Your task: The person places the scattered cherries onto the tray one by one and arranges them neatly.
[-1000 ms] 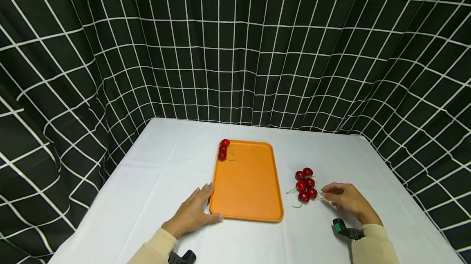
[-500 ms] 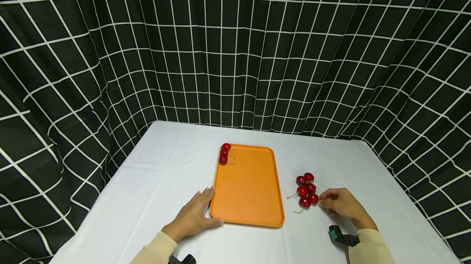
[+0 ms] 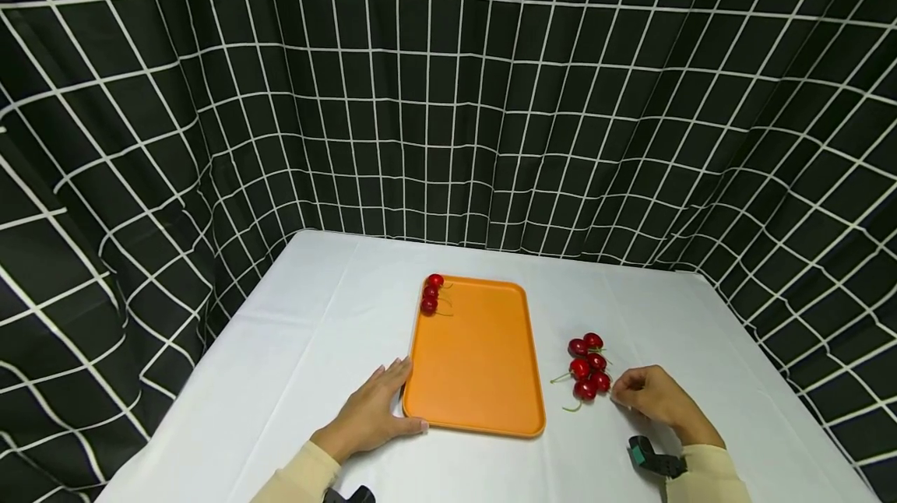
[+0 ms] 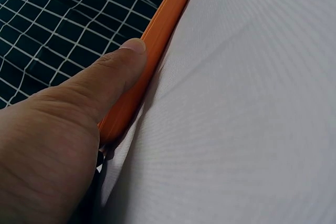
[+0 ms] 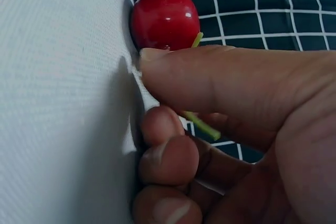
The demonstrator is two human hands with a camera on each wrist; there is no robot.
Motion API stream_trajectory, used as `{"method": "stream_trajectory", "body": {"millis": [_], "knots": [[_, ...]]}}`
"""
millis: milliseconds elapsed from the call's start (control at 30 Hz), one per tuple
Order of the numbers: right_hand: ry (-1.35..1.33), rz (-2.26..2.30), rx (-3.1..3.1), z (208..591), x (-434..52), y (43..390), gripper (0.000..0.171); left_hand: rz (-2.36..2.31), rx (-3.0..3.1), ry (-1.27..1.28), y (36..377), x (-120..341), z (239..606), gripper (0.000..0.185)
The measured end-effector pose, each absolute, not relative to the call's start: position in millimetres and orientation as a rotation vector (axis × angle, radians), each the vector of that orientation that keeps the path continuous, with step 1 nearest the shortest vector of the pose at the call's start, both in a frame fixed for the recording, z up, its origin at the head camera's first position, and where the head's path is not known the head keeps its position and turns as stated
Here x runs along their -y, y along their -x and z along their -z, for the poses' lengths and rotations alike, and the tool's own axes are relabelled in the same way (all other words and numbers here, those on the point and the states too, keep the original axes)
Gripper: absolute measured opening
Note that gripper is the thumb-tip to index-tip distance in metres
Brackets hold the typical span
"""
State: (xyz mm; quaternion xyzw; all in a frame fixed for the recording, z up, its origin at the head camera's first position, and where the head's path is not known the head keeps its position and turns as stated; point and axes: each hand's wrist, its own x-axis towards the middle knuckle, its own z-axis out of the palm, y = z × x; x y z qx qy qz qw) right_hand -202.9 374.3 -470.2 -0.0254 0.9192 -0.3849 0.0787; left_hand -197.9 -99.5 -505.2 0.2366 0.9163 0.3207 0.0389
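Note:
My left hand (image 3: 371, 412) lies with fingers spread at the near left corner of an orange tray (image 3: 476, 363). Its thumb (image 4: 118, 69) touches the tray's near side. Three red cherries (image 3: 429, 306) line the tray's far left corner, stems pointing right. On the cloth right of the tray is a cluster of several cherries (image 3: 579, 368). At that cluster's near right side, my right hand (image 3: 655, 398) pinches a green stem (image 5: 205, 126) between thumb and forefinger, its other fingers curled. A glossy cherry (image 5: 165, 18) sits right beyond the thumb tip.
A white cloth (image 3: 308, 332) covers the table. Dark curtains with a white grid (image 3: 462, 98) hang behind it and along both sides. Black bands with small devices (image 3: 655, 458) are worn at both wrists.
My right hand has come slightly left and down to the nearest cherries, its fingertips closing at a stem. The left hand stays at the tray corner. The head view has tilted slightly.

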Motion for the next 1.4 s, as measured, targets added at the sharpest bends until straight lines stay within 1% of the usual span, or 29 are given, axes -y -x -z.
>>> {"method": "stream_trajectory", "body": {"millis": [167,300,400,500,633,867,1167,1400], "knots": [[-0.009,1.135,-2.813,461.9,-376.2,198.4,0.005,-0.997,-2.800,-0.718,197.7,99.2,506.0,0.107],[-0.056,1.193,-2.859,447.6,-380.9,193.2,0.013,-0.989,-2.803,-0.707,198.2,99.6,506.5,0.108],[-0.029,1.241,-2.897,438.3,-379.4,193.8,0.019,-0.989,-2.814,-0.722,198.9,100.0,506.7,0.107],[0.013,1.243,-2.952,431.1,-373.3,196.5,0.021,-0.984,-2.814,-0.720,199.4,99.7,505.7,0.107],[0.052,1.244,-3.008,420.2,-357.8,202.0,0.020,-0.998,-2.805,-0.701,198.4,99.2,505.3,0.107],[0.107,1.420,-2.944,405.8,-319.2,217.8,0.016,-0.996,-2.815,-0.703,198.3,99.3,507.2,0.108],[0.155,1.528,-2.892,412.8,-272.0,239.0,0.012,-1.011,-2.810,-0.701,198.2,98.9,508.4,0.109],[0.252,1.580,-2.883,423.0,-239.5,255.5,0.012,-0.984,-2.819,-0.696,198.4,100.0,506.8,0.109]]}}
